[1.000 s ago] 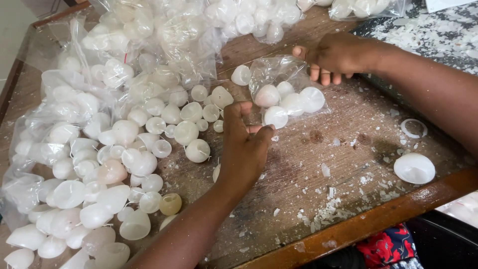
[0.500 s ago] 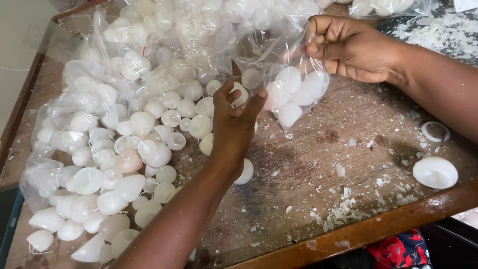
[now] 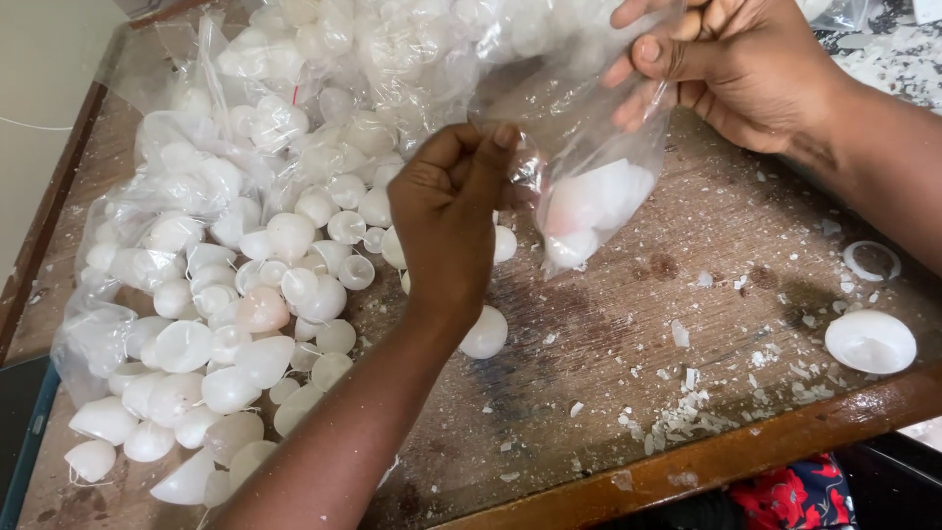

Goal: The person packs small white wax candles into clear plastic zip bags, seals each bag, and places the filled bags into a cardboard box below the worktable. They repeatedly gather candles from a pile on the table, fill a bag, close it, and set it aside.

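Note:
A small clear plastic bag (image 3: 589, 147) hangs above the wooden table (image 3: 628, 324) with a few white wax-like pieces (image 3: 589, 206) in its bottom. My left hand (image 3: 451, 211) pinches the bag's near edge at its mouth. My right hand (image 3: 731, 64) grips the far edge, so the bag is held up between both hands. A large heap of loose white rounded pieces (image 3: 245, 294) lies just left of my left hand.
Filled clear bags (image 3: 373, 59) pile up at the back of the table. A white dome-shaped piece (image 3: 870, 341) and a thin white ring (image 3: 871, 261) sit at the right edge. White crumbs (image 3: 687, 393) litter the front. One white ball (image 3: 486, 334) lies beside my left wrist.
Both hands lifted the bag off the table. My left hand went from putting pieces in to pinching the bag's mouth, and the pieces slid to the bottom.

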